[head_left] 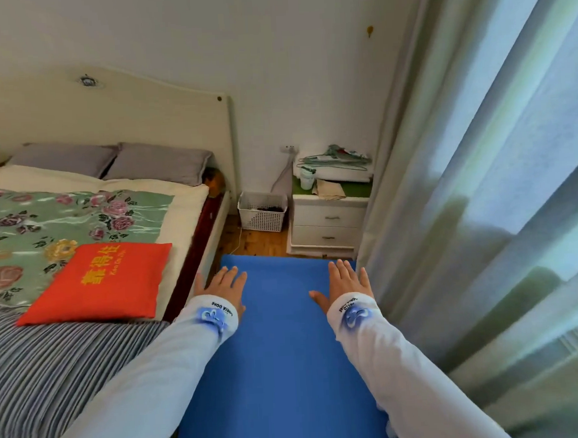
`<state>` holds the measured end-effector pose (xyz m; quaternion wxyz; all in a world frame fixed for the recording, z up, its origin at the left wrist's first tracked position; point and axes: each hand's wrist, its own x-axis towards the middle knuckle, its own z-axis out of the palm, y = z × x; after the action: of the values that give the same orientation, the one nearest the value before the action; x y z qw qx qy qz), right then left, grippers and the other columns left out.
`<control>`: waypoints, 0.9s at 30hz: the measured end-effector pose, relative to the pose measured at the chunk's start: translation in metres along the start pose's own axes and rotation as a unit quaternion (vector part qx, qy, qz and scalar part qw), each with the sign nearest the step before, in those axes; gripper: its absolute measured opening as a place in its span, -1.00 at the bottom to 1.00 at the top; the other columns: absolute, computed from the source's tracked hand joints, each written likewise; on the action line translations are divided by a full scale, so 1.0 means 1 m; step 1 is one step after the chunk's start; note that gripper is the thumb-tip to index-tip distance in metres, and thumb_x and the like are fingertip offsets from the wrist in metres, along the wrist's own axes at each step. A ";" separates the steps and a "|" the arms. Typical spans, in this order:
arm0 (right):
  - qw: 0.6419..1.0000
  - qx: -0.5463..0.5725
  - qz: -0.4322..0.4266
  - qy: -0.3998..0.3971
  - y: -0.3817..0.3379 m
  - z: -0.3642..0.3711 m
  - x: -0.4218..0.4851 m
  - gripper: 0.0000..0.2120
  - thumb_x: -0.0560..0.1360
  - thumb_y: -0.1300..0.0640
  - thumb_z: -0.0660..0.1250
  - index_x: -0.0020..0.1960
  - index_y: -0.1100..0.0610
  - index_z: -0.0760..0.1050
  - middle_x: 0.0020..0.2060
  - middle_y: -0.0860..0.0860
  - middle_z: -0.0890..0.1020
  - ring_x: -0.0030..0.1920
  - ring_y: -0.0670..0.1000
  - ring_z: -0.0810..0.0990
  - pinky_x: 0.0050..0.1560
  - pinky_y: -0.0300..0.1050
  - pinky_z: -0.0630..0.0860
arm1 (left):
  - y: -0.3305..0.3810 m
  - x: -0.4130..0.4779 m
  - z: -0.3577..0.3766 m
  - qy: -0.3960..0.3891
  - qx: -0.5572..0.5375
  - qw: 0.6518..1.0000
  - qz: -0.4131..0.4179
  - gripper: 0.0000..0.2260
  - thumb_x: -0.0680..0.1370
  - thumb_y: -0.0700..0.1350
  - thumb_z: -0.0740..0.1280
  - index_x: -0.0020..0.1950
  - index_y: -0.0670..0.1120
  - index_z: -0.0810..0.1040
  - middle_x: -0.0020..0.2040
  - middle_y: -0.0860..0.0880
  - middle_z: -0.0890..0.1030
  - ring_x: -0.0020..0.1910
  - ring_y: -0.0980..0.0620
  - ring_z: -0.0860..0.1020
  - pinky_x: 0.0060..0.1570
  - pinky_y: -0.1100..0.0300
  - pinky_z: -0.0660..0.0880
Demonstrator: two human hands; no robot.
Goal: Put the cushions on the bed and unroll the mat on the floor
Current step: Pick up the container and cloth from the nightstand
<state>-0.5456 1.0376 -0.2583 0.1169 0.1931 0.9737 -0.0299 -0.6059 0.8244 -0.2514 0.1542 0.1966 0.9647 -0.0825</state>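
From the head camera, the blue mat (281, 346) lies unrolled and flat on the wooden floor (258, 240), running lengthwise in the gap between the bed (97, 356) and the curtain (474, 209), with its far edge stopping just short of the white nightstand (329, 216). Both hands are spread palm-down near that far edge: the left hand (222, 289) at the mat's bed-side border, the right hand (346, 284) at the curtain-side border, each grip wide with fingers splayed and holding nothing, only pressing or hovering flat. One red cushion (98, 284) rests on the bed beside the mat, near the mattress edge; no other cushion is in sight, so whether more remain cannot be told. The likely trouble is the far end curling back once the hands lift, since a rolled mat tends to keep its curl. The curtain-side border sits very close to the curtain hem, so it may ride up over the fabric and lie uneven. The cushion, being near the bed's edge, could slip off if nudged by the left sleeve (174, 355).
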 end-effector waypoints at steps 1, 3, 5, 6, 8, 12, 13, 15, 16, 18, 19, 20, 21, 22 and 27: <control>1.000 0.003 -0.002 0.006 0.002 -0.008 0.017 -0.25 0.55 -0.26 0.06 0.57 0.10 -0.08 0.57 0.01 -0.02 0.57 0.02 -0.09 0.55 0.08 -0.17 | -0.003 0.017 -0.009 -0.004 -0.004 1.000 -0.001 -0.40 0.62 0.01 0.13 0.57 -0.01 -0.10 0.59 0.04 -0.09 0.58 0.05 -0.09 0.50 -0.15 -0.10; 1.000 0.005 -0.006 0.022 0.005 -0.023 0.047 -0.26 0.55 -0.26 0.08 0.56 0.11 -0.05 0.57 0.01 0.00 0.57 0.03 -0.07 0.55 0.08 -0.15 | -0.006 0.046 -0.024 0.001 -0.010 1.000 0.006 -0.38 0.61 0.01 0.15 0.57 -0.03 -0.10 0.59 0.04 -0.10 0.58 0.04 -0.10 0.52 -0.08 -0.06; 0.999 -0.001 -0.006 0.035 0.011 -0.033 0.073 -0.26 0.55 -0.26 0.09 0.56 0.11 -0.04 0.57 0.02 0.01 0.57 0.03 -0.06 0.55 0.08 -0.14 | -0.007 0.072 -0.037 0.005 -0.020 1.000 0.015 -0.37 0.61 0.01 0.17 0.57 -0.05 -0.08 0.59 0.04 -0.10 0.58 0.04 -0.11 0.53 -0.03 -0.04; 0.999 0.000 -0.004 0.040 0.011 -0.039 0.095 -0.26 0.55 -0.26 0.08 0.56 0.11 -0.05 0.57 0.02 0.01 0.57 0.03 -0.06 0.54 0.08 -0.14 | -0.008 0.095 -0.045 0.010 -0.019 1.000 0.021 -0.37 0.61 0.01 0.17 0.57 -0.05 -0.09 0.59 0.04 -0.10 0.58 0.04 -0.12 0.53 -0.02 -0.05; 0.999 -0.006 0.006 0.039 0.015 -0.048 0.129 -0.27 0.56 -0.25 0.07 0.56 0.10 -0.06 0.57 0.01 -0.01 0.57 0.03 -0.06 0.55 0.08 -0.15 | -0.004 0.132 -0.055 0.014 -0.003 0.999 0.032 -0.36 0.61 0.02 0.17 0.57 -0.06 -0.10 0.59 0.04 -0.12 0.58 0.03 -0.14 0.53 -0.03 -0.07; 0.999 0.000 0.022 0.035 0.017 -0.062 0.210 -0.26 0.56 -0.25 0.09 0.56 0.10 -0.07 0.57 0.01 -0.01 0.57 0.01 -0.08 0.55 0.07 -0.17 | -0.002 0.228 -0.068 0.004 0.012 0.998 0.061 -0.35 0.60 0.05 0.19 0.57 -0.04 -0.09 0.59 0.03 -0.13 0.58 0.03 -0.16 0.53 -0.05 -0.06; 0.999 -0.001 0.029 0.038 0.017 -0.065 0.236 -0.26 0.56 -0.25 0.08 0.56 0.10 -0.07 0.57 0.01 -0.01 0.57 0.01 -0.08 0.55 0.07 -0.17 | -0.002 0.260 -0.070 0.003 0.009 0.998 0.069 -0.35 0.60 0.04 0.19 0.57 -0.04 -0.08 0.59 0.02 -0.15 0.57 0.02 -0.17 0.53 -0.06 -0.07; 0.998 -0.006 0.039 0.039 0.014 -0.075 0.286 -0.28 0.56 -0.24 0.08 0.56 0.09 -0.07 0.57 0.01 -0.01 0.57 0.01 -0.08 0.54 0.07 -0.18 | -0.005 0.320 -0.079 -0.004 0.007 0.997 0.080 -0.37 0.60 0.01 0.18 0.57 -0.03 -0.08 0.59 0.01 -0.16 0.57 0.01 -0.19 0.52 -0.08 -0.10; 0.998 -0.008 0.042 0.036 0.012 -0.081 0.318 -0.28 0.56 -0.23 0.08 0.56 0.09 -0.06 0.57 0.01 -0.01 0.57 0.02 -0.08 0.54 0.07 -0.18 | -0.010 0.355 -0.086 -0.008 0.003 0.996 0.084 -0.38 0.60 0.00 0.18 0.57 -0.01 -0.08 0.59 0.02 -0.16 0.57 0.01 -0.19 0.52 -0.09 -0.11; 0.999 -0.006 0.048 0.024 0.008 -0.090 0.366 -0.29 0.57 -0.22 0.09 0.56 0.10 -0.06 0.57 0.01 0.00 0.57 0.02 -0.08 0.55 0.07 -0.17 | -0.021 0.410 -0.099 -0.018 -0.004 0.997 0.081 -0.37 0.60 -0.02 0.19 0.57 0.00 -0.08 0.59 0.02 -0.17 0.57 0.01 -0.19 0.52 -0.09 -0.11; 0.998 0.000 0.054 0.020 0.005 -0.094 0.386 -0.29 0.57 -0.21 0.10 0.56 0.10 -0.05 0.57 0.00 0.01 0.57 0.02 -0.07 0.55 0.07 -0.16 | -0.027 0.434 -0.104 -0.017 -0.011 0.997 0.077 -0.36 0.59 -0.04 0.21 0.57 0.01 -0.08 0.59 0.02 -0.18 0.57 0.00 -0.18 0.52 -0.09 -0.11; 0.998 0.002 0.058 0.018 0.003 -0.099 0.407 -0.29 0.57 -0.21 0.10 0.56 0.10 -0.04 0.57 0.00 0.01 0.57 0.01 -0.06 0.55 0.07 -0.15 | -0.034 0.458 -0.111 -0.016 -0.014 0.997 0.076 -0.35 0.59 -0.07 0.21 0.57 0.01 -0.08 0.59 0.02 -0.18 0.57 0.00 -0.18 0.53 -0.09 -0.10; 0.998 0.004 0.061 0.012 0.002 -0.103 0.426 -0.30 0.57 -0.21 0.11 0.56 0.09 -0.04 0.57 0.00 0.02 0.57 0.01 -0.05 0.55 0.07 -0.15 | -0.039 0.479 -0.117 -0.015 -0.024 0.997 0.071 -0.36 0.59 -0.10 0.21 0.57 0.01 -0.08 0.59 0.02 -0.17 0.58 -0.01 -0.17 0.53 -0.08 -0.09; 0.998 0.001 0.066 0.008 0.002 -0.106 0.445 -0.30 0.57 -0.20 0.10 0.56 0.09 -0.04 0.57 0.00 0.03 0.57 0.01 -0.05 0.55 0.06 -0.14 | -0.042 0.497 -0.125 -0.010 -0.029 0.997 0.068 -0.37 0.59 -0.13 0.20 0.57 0.01 -0.08 0.59 0.02 -0.16 0.58 -0.01 -0.15 0.54 -0.08 -0.09; 0.995 -0.006 0.100 -0.018 0.006 -0.103 0.530 -0.31 0.56 -0.20 0.12 0.55 0.09 0.01 0.56 -0.01 0.09 0.57 0.03 0.00 0.55 0.04 -0.08 | -0.032 0.577 -0.142 -0.019 -0.027 0.995 0.091 -0.32 0.56 -0.16 0.21 0.57 0.02 -0.12 0.59 0.04 -0.17 0.58 0.01 -0.14 0.53 -0.04 -0.10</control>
<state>-1.0411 1.2492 -0.2853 0.1375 0.2880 0.9476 -0.0154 -1.1611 1.0304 -0.3053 0.1845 0.2782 0.9415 -0.0457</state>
